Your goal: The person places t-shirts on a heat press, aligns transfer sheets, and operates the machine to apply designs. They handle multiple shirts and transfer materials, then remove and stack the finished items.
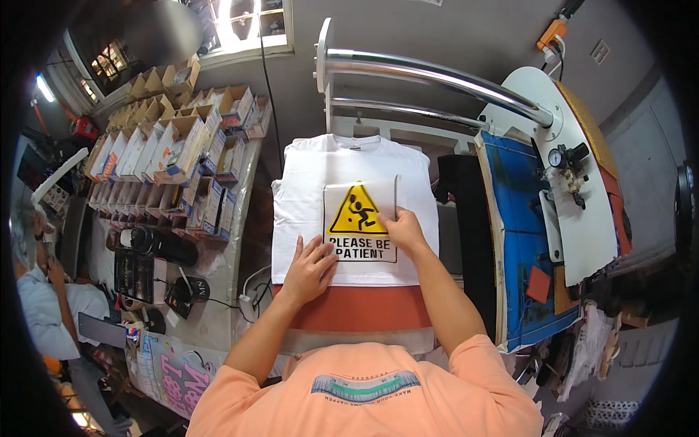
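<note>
A white T-shirt [302, 197] lies flat on the rust-coloured pad [349, 309] of a heat press. On its chest sits a clear transfer film [360, 247] with a yellow-and-black triangle sign and dark lettering beneath; its upper edge looks slightly raised from the cloth. My right hand [404, 231] pinches the film's right edge, thumb on top. Fingers spread and flat, my left hand [309, 271] rests on the shirt, its fingertips touching the film's lower left corner. What lies under my right fingers is hidden.
The press's white upper arm [542, 146], with gauge and chrome tubes, is swung to the right above a blue framed board [520, 240]. Cardboard bins [171, 149], a black bottle [164, 244] and a mug [193, 289] crowd the left table. Another person [62, 309] is at far left.
</note>
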A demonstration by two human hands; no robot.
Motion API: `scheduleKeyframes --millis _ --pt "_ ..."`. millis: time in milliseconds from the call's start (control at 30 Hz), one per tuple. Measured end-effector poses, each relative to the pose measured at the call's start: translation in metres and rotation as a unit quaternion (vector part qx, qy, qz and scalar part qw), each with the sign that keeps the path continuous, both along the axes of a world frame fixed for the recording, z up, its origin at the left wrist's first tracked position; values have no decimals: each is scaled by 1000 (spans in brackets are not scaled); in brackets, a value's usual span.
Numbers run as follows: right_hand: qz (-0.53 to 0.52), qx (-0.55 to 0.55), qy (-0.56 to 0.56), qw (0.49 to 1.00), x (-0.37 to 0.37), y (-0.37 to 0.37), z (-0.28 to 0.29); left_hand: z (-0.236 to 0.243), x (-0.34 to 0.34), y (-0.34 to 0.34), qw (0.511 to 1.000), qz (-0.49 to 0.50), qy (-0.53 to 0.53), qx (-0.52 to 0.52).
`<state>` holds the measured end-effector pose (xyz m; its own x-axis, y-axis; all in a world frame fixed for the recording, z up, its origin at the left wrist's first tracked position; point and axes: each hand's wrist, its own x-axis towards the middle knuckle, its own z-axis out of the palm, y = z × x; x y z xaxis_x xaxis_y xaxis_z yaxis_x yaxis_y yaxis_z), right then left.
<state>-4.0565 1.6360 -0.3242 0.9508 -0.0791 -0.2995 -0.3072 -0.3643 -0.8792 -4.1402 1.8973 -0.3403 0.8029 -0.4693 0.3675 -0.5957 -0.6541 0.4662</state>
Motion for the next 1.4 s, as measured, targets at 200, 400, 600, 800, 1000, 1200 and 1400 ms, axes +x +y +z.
scheduleKeyframes --millis 200,400,600,800,1000,1200,1400 --pt "-53 -249 -118 960 -12 15 16 6 -8 -6 1000 27 3 5" --pt "91 -451 -329 825 6 49 -1 7 -8 -10 998 54 0 20" --pt "104 -338 -297 887 0 36 2 5 -7 -11 998 65 15 18" --pt "139 -354 -311 871 -80 -5 -11 10 0 -8 996 82 16 26" --pt "113 -374 -307 868 -87 -2 -10 7 17 -5 997 72 14 -10" --pt "105 -375 -301 871 -87 -1 -12 24 131 -17 996 58 -63 -15" --pt "114 -364 -279 881 -84 -2 -4 6 277 -53 994 69 1 88"
